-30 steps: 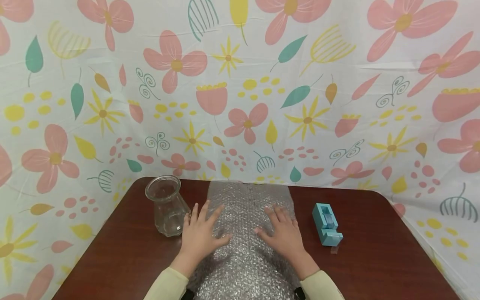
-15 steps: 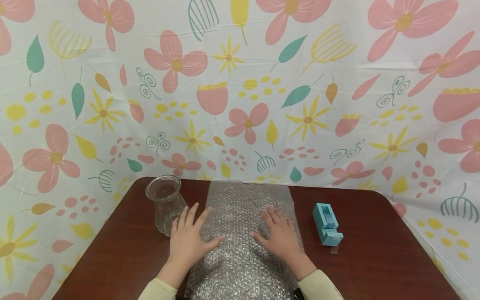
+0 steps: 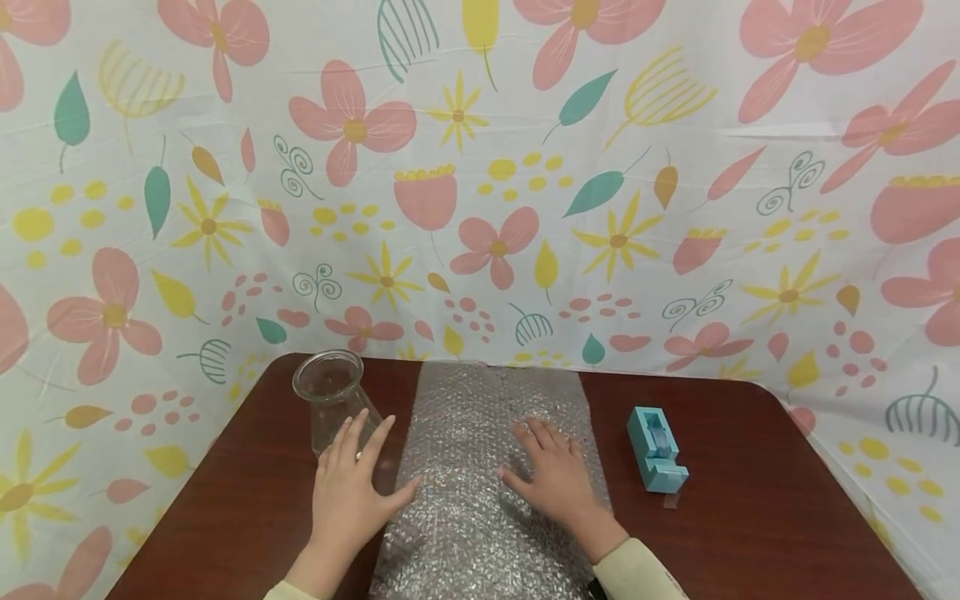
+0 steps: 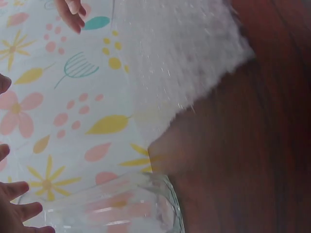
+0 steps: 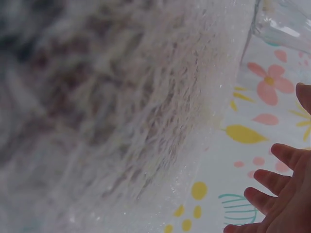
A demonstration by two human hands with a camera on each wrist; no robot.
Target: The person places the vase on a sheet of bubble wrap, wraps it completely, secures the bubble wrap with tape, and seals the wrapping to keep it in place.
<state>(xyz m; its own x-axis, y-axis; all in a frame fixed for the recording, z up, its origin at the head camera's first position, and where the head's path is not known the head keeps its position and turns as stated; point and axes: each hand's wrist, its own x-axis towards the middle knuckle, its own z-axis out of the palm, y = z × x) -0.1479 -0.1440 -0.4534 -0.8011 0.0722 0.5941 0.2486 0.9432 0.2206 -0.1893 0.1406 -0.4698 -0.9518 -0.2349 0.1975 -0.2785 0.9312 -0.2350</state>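
A clear glass vase with a flared rim stands upright at the left of the table, and in the left wrist view the vase shows at the bottom. My left hand is spread just in front of it, covering its lower part; contact cannot be told. A long sheet of bubble wrap runs down the middle of the table. Over its right side is my right hand, fingers apart, holding nothing. In the right wrist view, the bubble wrap fills much of the picture beside my right hand.
To the right of the bubble wrap lies a light blue tape dispenser, a short piece of tape at its front. The dark red-brown table has a flower-printed cloth hanging behind it and along both sides.
My left hand has moved left and toward me, off the bubble wrap to in front of the vase. The right hand has shifted slightly left. The vase and dispenser have not moved.
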